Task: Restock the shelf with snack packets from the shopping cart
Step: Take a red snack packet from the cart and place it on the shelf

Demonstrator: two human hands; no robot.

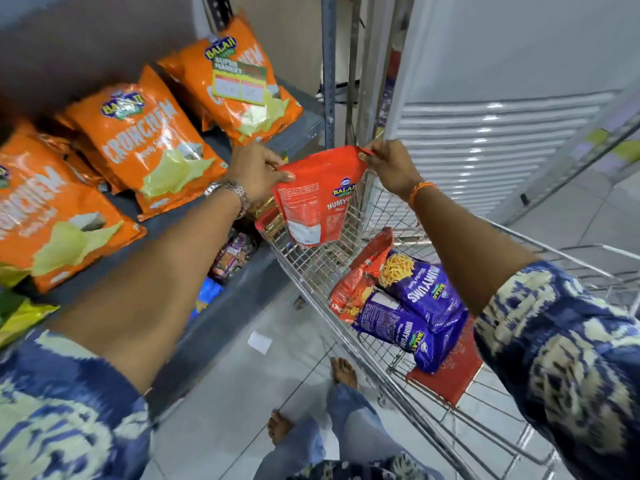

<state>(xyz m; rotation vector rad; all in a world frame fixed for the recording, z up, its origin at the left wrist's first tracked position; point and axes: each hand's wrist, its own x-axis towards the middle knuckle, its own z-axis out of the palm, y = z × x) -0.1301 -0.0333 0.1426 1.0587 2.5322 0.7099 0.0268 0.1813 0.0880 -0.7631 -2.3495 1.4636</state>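
Note:
A red snack packet hangs above the front end of the wire shopping cart, held by both hands at its top edge. My left hand pinches the packet's upper left corner, my right hand its upper right corner. In the cart lie two purple snack packets and another red packet. On the grey shelf to the left, several orange chip packets lean in a row, right beside my left hand.
A yellow price tag hangs in front of the farthest orange packet. A lower shelf holds dark packets. A metal upright ends the shelf. A white louvred panel stands behind the cart. My bare feet are on the tiled floor.

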